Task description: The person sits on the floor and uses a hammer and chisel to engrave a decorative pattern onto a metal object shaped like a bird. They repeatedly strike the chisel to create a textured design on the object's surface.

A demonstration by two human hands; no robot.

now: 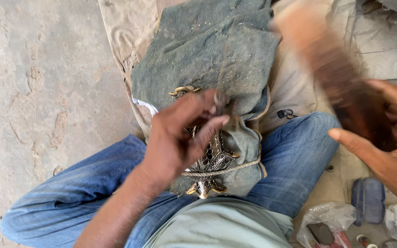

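Left hand (180, 138) pinches a small tool (219, 98) over the brass ornament (212, 160) on the lap cloth (217, 50), hiding most of it. Right hand (387, 138) grips a motion-blurred wooden block (331, 64).

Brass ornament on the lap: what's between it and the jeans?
Head view: a dusty grey-green cloth lies spread under the brass ornament, over the jeans. The left hand rests on the ornament.

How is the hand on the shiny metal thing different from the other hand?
The left hand is sharp in the picture and pinches a small tool on the brass ornament in the lap; the right hand grips a brown wooden block that is blurred. The left hand lies over the green cloth; the right hand is off to the side. Both are bare.
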